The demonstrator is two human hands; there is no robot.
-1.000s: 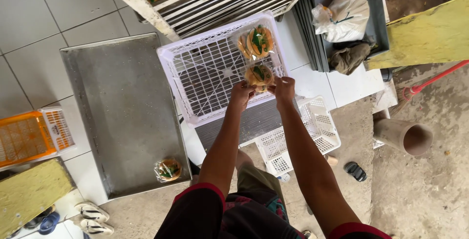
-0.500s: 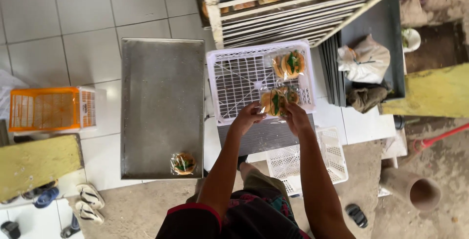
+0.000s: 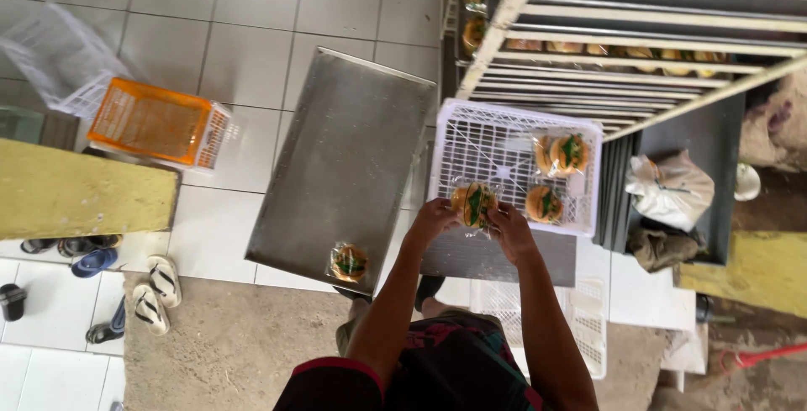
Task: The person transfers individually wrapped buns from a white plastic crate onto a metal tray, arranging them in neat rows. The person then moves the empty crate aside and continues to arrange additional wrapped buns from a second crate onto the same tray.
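My left hand (image 3: 430,218) and my right hand (image 3: 509,228) both hold one clear-wrapped bun with green filling (image 3: 473,202) over the near edge of a white plastic crate (image 3: 481,144). Inside the crate lie two more wrapped buns, one near the middle (image 3: 544,203) and a double pack at the far right (image 3: 565,152). Another wrapped bun (image 3: 348,262) rests on the near corner of a large steel tray (image 3: 345,159) to the left of my hands.
A metal rack with trays of buns (image 3: 622,41) stands behind the crate. An orange crate (image 3: 155,123) and a yellow bench (image 3: 80,192) are at the left, sandals (image 3: 155,293) on the floor. A white bag (image 3: 668,188) lies at the right, another white crate (image 3: 580,327) near my legs.
The view has swung right and closer. My hands have drawn back from the crate's right side to its near-left edge, holding a wrapped bun; a bun now lies where they were.
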